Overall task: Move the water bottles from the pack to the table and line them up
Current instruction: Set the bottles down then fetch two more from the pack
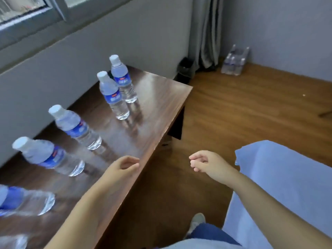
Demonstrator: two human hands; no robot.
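Several clear water bottles with blue labels and white caps stand in a row on the dark wooden table (161, 97): the farthest bottle (122, 79), a second bottle (113, 96), a third bottle (75, 126), a fourth bottle (50, 157) and a nearer bottle (25, 200) at the left edge. The plastic-wrapped pack (233, 63) with remaining bottles sits on the floor in the far corner. My left hand (124, 166) hovers over the table's front edge, fingers loosely curled, holding nothing. My right hand (206, 162) hangs over the floor, loosely curled and empty.
A bed with a blue sheet (287, 186) lies at the right. A black bin (185, 69) and a grey curtain (206, 33) stand near the corner. Wooden floor (242, 108) stretches between table and pack. My shoe (195, 223) shows below.
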